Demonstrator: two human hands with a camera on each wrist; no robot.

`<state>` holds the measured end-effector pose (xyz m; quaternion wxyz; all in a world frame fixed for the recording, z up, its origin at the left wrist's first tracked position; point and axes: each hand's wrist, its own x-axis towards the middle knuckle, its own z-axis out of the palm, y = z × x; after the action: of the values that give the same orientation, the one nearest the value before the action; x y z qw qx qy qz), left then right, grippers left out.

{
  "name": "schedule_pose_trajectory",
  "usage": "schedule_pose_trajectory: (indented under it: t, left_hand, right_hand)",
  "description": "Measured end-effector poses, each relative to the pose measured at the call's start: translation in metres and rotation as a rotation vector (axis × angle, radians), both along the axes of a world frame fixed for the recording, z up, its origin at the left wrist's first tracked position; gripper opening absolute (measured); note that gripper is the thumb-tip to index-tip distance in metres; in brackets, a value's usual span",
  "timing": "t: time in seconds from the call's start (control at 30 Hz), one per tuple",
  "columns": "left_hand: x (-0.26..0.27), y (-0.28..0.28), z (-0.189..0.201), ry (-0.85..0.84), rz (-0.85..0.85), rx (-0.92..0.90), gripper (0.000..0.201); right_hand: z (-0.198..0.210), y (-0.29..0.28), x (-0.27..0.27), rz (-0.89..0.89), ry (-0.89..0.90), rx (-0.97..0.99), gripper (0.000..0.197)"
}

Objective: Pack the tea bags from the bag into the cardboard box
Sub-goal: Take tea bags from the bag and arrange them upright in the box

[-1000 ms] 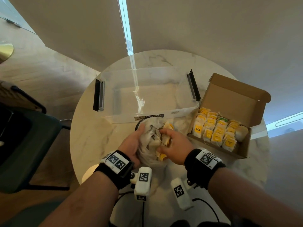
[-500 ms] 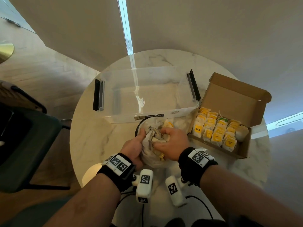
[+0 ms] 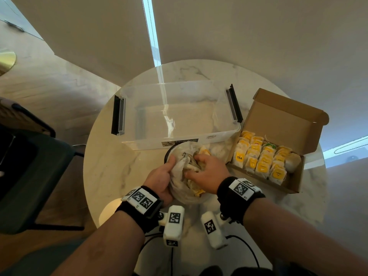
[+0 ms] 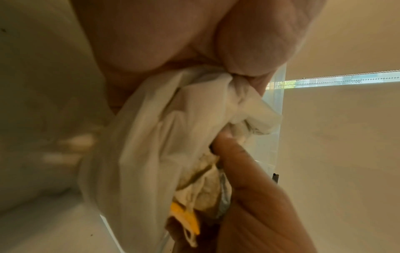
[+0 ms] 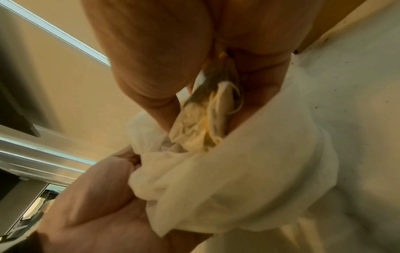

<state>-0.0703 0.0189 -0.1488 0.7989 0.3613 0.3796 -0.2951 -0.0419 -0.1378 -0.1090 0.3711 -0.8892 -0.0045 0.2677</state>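
A white mesh bag (image 3: 180,182) of tea bags sits on the round marble table, just in front of me. My left hand (image 3: 162,176) grips the bunched cloth of the bag (image 4: 151,137) at its left side. My right hand (image 3: 207,172) reaches into the bag's mouth, and its fingers pinch a few tea bags (image 5: 207,123) with strings. Yellow tags (image 4: 186,217) show inside the bag. The open cardboard box (image 3: 278,124) stands at the right, with several rows of yellow-tagged tea bags (image 3: 260,158) packed in it.
A clear plastic storage bin (image 3: 175,114) with black handles stands behind the bag. A dark chair (image 3: 25,172) is off the table's left edge. Cables (image 3: 249,248) run across the near table edge.
My right hand has pushed deeper into the bag and closed on tea bags. My left hand has kept its grip on the bag's cloth.
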Motion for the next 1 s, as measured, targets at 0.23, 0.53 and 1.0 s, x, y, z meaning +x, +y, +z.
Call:
schedule_pose_trajectory:
  t: [0.23,0.53,1.0]
  left_hand:
    - [0.000,0.003,0.003,0.037,0.045,-0.093,0.072]
    - [-0.001,0.016,-0.001,0.017,0.041,0.304,0.051]
    - [0.007,-0.012,0.096,-0.527,0.018,0.403,0.039]
  right_hand:
    - [-0.018,-0.012,-0.002,-0.220,0.066,0.235,0.037]
    - [0.000,-0.027,0.003,-0.448,0.320,0.615,0.025]
    - [0.104,-0.050,0.022,-0.312,0.352,1.103,0.027]
